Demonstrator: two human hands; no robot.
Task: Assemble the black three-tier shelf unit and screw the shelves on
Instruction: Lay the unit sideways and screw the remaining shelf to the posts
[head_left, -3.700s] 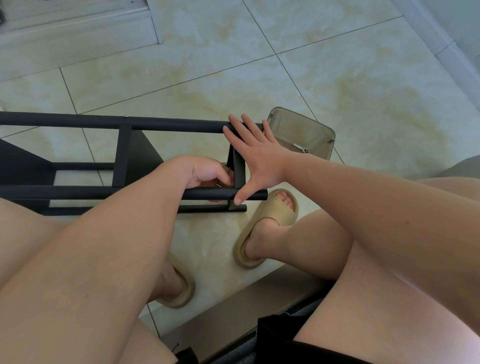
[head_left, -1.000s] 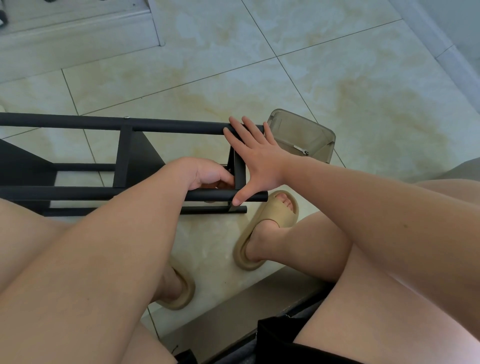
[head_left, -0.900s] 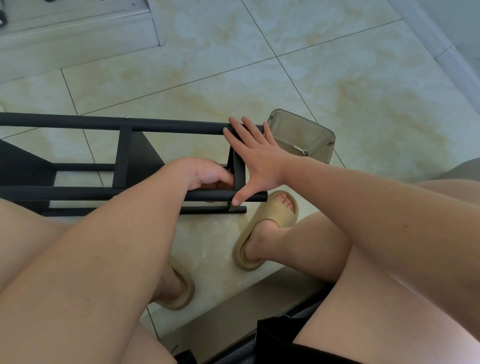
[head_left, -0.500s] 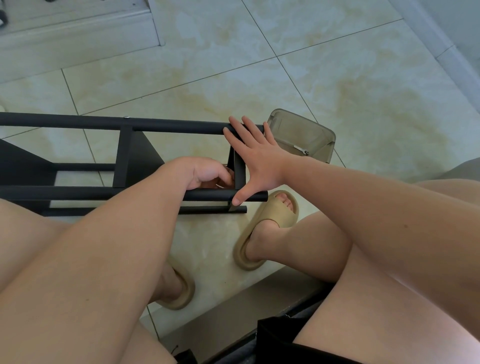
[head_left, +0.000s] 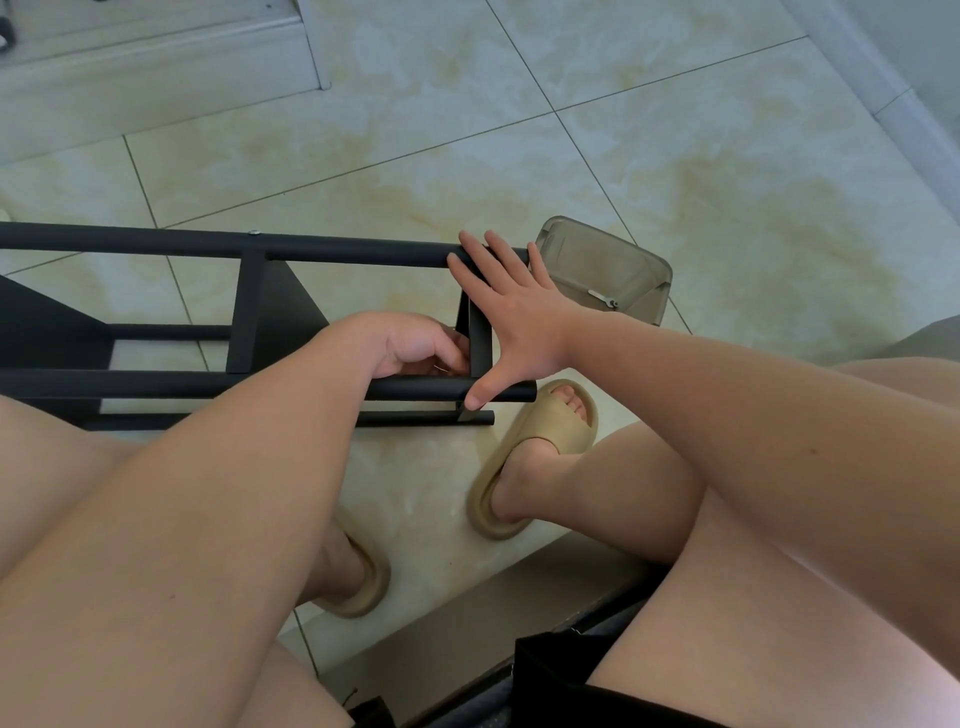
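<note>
Little had changed: the right hand (head_left: 519, 318) stayed spread flat, bracing the shelf frame (head_left: 337, 250), while the left hand (head_left: 410, 345) kept curled at the end joint, its hold hidden, probably still screwing

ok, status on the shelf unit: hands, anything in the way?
Right hand flat, bracing end shelf. Left hand curled inside shelf unit, grip hidden. Unit on its side. Smoky plastic tub beside its end.

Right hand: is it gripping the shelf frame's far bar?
No, the right hand lies open, straight fingers pressed against the shelf frame at its end.
</note>
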